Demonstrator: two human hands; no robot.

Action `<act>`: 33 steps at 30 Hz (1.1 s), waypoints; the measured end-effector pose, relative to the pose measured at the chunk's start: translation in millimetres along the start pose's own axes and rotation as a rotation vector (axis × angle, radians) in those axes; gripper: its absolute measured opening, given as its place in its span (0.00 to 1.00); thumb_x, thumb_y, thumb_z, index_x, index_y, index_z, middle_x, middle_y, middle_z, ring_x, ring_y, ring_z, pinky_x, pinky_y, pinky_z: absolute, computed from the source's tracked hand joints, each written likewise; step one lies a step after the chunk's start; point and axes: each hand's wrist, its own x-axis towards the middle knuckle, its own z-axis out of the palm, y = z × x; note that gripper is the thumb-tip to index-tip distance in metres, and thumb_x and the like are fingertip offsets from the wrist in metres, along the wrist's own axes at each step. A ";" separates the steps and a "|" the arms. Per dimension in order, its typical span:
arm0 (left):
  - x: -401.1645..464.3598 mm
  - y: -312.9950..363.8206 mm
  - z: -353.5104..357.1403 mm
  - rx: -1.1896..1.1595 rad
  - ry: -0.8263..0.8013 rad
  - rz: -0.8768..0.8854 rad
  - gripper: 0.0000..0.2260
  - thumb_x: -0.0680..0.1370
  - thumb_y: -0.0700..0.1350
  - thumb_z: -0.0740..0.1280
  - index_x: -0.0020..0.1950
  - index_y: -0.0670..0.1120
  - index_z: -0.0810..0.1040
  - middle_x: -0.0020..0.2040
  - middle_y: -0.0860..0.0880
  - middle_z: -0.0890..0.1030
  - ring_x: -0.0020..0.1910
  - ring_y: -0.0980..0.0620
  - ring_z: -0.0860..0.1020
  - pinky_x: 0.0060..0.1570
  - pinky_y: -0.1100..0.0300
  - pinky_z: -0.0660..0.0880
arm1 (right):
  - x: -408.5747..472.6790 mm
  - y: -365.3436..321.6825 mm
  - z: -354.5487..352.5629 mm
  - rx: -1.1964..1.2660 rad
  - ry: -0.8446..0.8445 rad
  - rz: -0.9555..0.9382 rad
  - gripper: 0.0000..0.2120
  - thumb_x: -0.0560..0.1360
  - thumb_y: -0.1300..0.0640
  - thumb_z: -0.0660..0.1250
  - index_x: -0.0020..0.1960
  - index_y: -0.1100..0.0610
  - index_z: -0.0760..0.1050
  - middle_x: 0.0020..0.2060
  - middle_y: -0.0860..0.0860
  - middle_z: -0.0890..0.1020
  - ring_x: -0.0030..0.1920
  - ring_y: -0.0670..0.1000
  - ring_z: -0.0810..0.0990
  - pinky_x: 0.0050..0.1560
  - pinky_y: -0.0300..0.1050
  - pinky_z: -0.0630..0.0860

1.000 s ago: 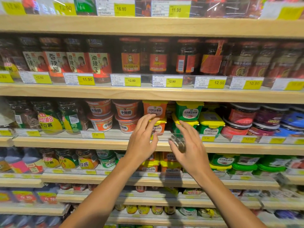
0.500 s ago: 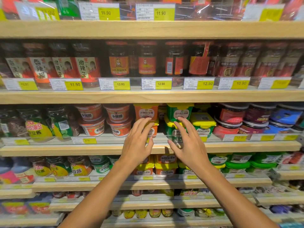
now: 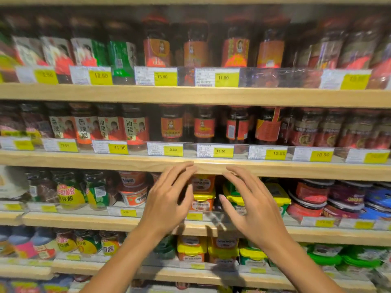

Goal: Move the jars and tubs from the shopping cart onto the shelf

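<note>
We held both hands up in front of the shelf (image 3: 203,167). Our left hand (image 3: 167,205) was loose, with its fingers spread out and nothing in it. Our right hand (image 3: 254,206) was the same, fingers apart and holding nothing. Between our hands, a little behind them, two orange tubs (image 3: 202,194) with yellow lids sat stacked on the shelf row. Just to their right were green tubs (image 3: 277,196) with yellow lids. To the left were round red tubs (image 3: 133,190). Farther back and higher up, dark jars (image 3: 204,123) stood in a row behind yellow price tags (image 3: 220,151). The picture was blurry.
</note>
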 end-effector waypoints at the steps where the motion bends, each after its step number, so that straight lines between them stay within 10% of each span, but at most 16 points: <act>1: 8.9 -2.2 -9.1 0.019 0.029 0.002 0.17 0.79 0.41 0.66 0.69 0.44 0.76 0.67 0.50 0.76 0.68 0.51 0.73 0.69 0.60 0.69 | 13.0 -4.7 -4.9 -0.006 0.008 -0.021 0.24 0.80 0.46 0.65 0.74 0.53 0.70 0.72 0.47 0.71 0.73 0.48 0.69 0.72 0.47 0.69; 33: 74.1 -56.2 -29.1 0.287 -0.226 -0.121 0.21 0.81 0.58 0.57 0.68 0.50 0.75 0.66 0.52 0.74 0.66 0.51 0.70 0.66 0.52 0.68 | 123.6 -18.0 32.8 -0.214 -0.190 0.059 0.30 0.80 0.34 0.53 0.71 0.54 0.73 0.63 0.49 0.79 0.61 0.54 0.78 0.70 0.53 0.66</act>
